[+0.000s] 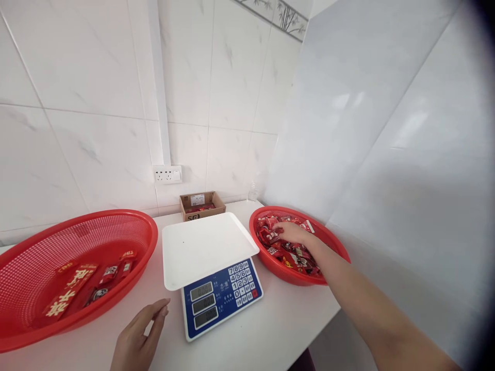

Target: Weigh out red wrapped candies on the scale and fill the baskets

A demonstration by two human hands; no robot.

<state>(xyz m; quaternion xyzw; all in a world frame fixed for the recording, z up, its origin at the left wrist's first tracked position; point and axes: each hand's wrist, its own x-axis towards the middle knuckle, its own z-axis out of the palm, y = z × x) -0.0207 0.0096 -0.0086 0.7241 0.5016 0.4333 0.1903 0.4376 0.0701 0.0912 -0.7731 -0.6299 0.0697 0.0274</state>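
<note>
My right hand (293, 233) reaches into the right red basket (332, 252), its fingers curled down onto a small red packet (273, 236) among many others. The fingertips are partly hidden by the packets. Over the table, just left of the scale's display, my left hand (141, 335) holds nothing; its thumb and index fingertips come together. Between the two hands stands a blue-and-white digital scale (224, 299) with dim readouts. Its white weighing tray (209, 247) carries nothing but a tiny dark speck.
A larger red basket (149, 232) on the left holds several flat red packages (69, 293) with pale lettering. Behind the scale sits an open cardboard box (203, 206) containing red items. A clear plastic bottle (253, 190) stands in the corner, and a socket (167, 174) is on the tiled wall.
</note>
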